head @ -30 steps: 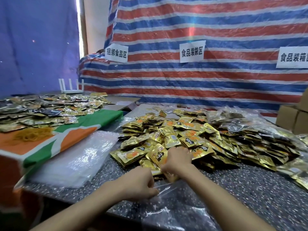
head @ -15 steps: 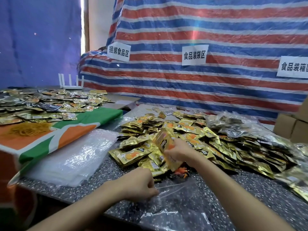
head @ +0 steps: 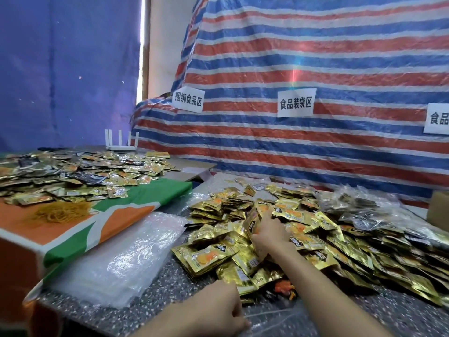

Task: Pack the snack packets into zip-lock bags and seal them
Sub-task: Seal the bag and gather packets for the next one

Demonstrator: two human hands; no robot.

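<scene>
Gold foil snack packets [head: 303,242] lie heaped across the speckled table [head: 170,276]. In the head view the right hand [head: 268,235] reaches into the near edge of that heap, its fingers curled round one packet [head: 252,223] that stands tilted up out of the pile. The left hand [head: 218,310] sits at the table's near edge, fingers curled and pinching the rim of a clear zip-lock bag [head: 281,319] that lies flat; whether its mouth is open I cannot tell. A stack of empty bags [head: 116,259] lies to the left. The step looks like gathering packets for filling. Next, the right hand would need to carry its packet over to the bag's mouth while the left holds the opening wide.
</scene>
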